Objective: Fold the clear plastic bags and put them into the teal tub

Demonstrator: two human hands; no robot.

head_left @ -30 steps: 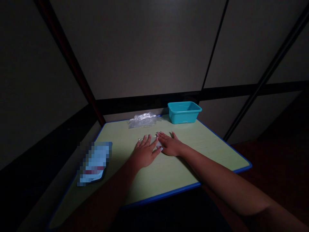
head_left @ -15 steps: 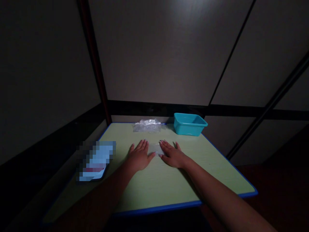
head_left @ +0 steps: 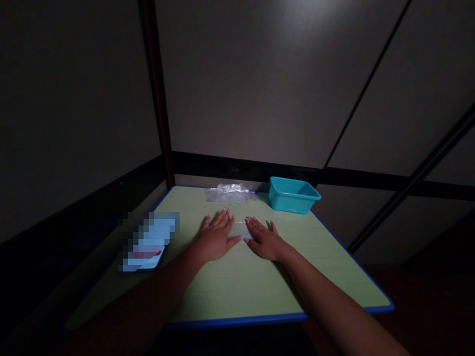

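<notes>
A small clear plastic bag or sheet [head_left: 240,229] lies flat on the pale green table [head_left: 237,287], partly covered by both hands. My left hand [head_left: 215,238] rests palm down at its left side, fingers spread, the thumb reaching inward along the near edge. Across from it, my right hand [head_left: 265,240] presses palm down on the right part of the plastic, fingers stretched out. Both hands are open and grip nothing. The parts of the plastic under the fingers are hidden.
Crumpled clear plastic bags [head_left: 230,193] lie at the table's far edge. A turquoise plastic basket [head_left: 293,197] stands at the back right corner. On the left is a phone-like device [head_left: 150,243], its screen blurred out. A panelled wall [head_left: 245,99] rises behind the table.
My left hand's fingers have spread wider and moved slightly forward. My right hand stays nearly in place on the plastic. The camera view has tilted a little.
</notes>
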